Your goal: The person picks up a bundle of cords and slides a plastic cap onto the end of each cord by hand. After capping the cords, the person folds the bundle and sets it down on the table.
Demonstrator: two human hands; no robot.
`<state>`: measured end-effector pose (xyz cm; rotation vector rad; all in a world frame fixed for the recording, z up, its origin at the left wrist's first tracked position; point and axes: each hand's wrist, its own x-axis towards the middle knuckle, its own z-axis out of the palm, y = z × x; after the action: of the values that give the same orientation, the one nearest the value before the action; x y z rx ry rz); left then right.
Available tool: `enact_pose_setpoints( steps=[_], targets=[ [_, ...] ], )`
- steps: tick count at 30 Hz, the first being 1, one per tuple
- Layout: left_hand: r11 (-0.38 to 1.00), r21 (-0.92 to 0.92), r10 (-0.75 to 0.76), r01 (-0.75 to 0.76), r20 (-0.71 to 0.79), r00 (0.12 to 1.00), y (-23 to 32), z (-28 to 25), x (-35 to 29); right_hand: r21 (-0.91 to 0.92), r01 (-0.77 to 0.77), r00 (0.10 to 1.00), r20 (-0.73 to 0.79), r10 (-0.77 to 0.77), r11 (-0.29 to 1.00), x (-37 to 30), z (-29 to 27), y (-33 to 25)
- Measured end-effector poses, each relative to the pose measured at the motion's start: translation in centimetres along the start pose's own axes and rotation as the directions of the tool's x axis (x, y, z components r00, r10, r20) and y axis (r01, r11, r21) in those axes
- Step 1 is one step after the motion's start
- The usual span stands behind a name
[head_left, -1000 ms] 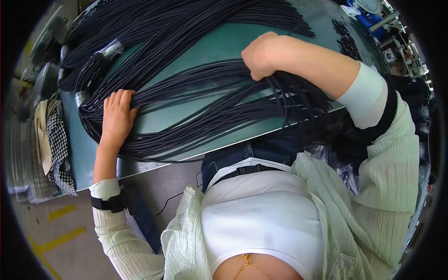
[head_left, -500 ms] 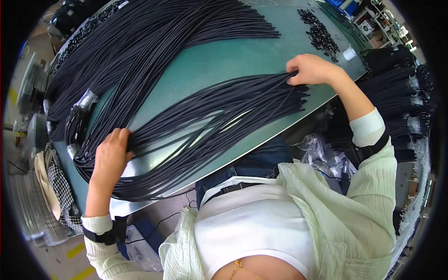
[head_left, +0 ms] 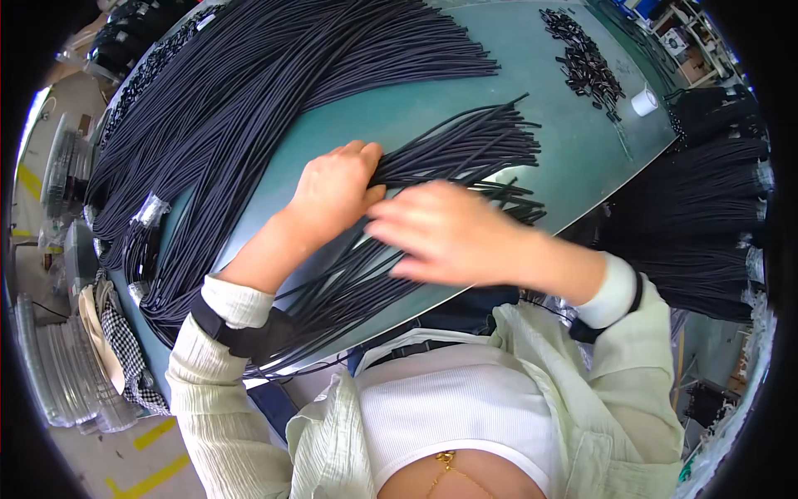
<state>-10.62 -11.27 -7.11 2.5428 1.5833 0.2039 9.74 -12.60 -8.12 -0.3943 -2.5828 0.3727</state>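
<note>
A loose bunch of thin black cables point(head_left: 474, 150) lies across the green table, its cut ends fanned out to the right. My left hand point(head_left: 339, 190) is closed around the upper part of this bunch near its middle. Just to the right, my right hand point(head_left: 449, 233) hovers over the lower cables, fingers stretched toward my left hand and smeared by motion. Nothing shows in its grasp. The bunch bends back at the left, where clear wrapping point(head_left: 151, 209) surrounds a coiled part. Behind it spreads a much larger pile of black cables point(head_left: 224, 108).
Small black pieces point(head_left: 586, 66) lie heaped at the table's far right, beside a white roll point(head_left: 644, 102). More black cable bundles point(head_left: 682, 216) hang or lie right of the table point(head_left: 399, 104). Clear plastic trays point(head_left: 62, 366) and a checked cloth point(head_left: 125, 345) are at the left.
My left hand has moved right and away along the bunch. My right hand has let go of the cable ends and come left, near my left hand. The ends have fanned out.
</note>
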Motion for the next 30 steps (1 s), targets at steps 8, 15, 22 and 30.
enact_pose_setpoints(
  steps=[8,15,22,30],
  targets=[
    [0.921,-0.217,-0.258,0.323,0.279,0.925,-0.2,-2.2,1.7,-0.130,-0.150,0.956,0.234,0.178,0.980,-1.1,-1.0,-0.8],
    [0.912,-0.265,-0.181,0.312,0.423,0.888,-6.2,-6.6,-7.8,-0.118,-0.357,0.932,-0.112,0.344,0.927,-8.2,-4.0,5.2],
    [0.805,0.019,-0.528,0.593,0.477,0.702,-8.5,-8.4,-19.0,-0.012,-0.371,0.921,-0.134,0.366,0.928,-8.4,-3.9,5.1],
    [0.908,0.065,-0.408,0.413,0.352,0.842,-7.4,-7.0,-16.5,-0.029,-0.423,0.894,-0.172,0.413,0.905,-7.4,-3.7,4.6]
  ],
)
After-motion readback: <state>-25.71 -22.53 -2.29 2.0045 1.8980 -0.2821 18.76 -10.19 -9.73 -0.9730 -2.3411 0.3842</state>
